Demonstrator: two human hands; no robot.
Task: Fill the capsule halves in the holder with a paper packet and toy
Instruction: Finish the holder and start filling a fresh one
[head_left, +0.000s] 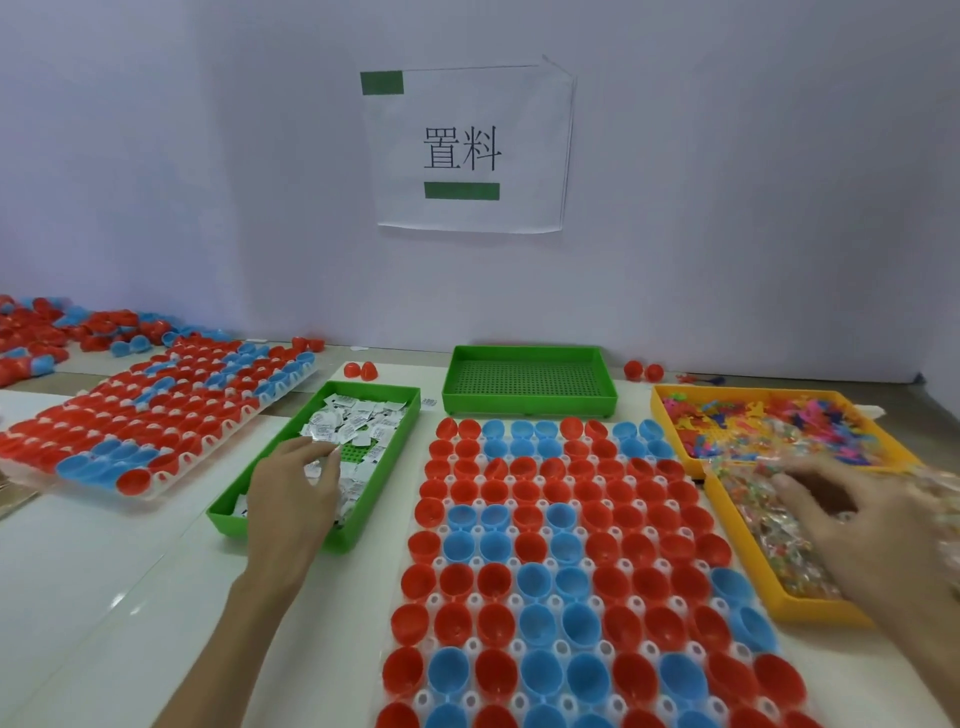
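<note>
Left hand (291, 493) pinches a packet (327, 435); right hand (852, 519), blurred, spreads over toys (769, 514), grip unclear. Best lift just one of each, then drop both into one half (540, 525).

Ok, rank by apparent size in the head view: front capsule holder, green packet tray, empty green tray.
Front capsule holder
Green packet tray
Empty green tray, farther back, so true size is unsure

Red and blue capsule halves (545, 525), green packet tray (384, 395), yellow toy tray (737, 545).
</note>
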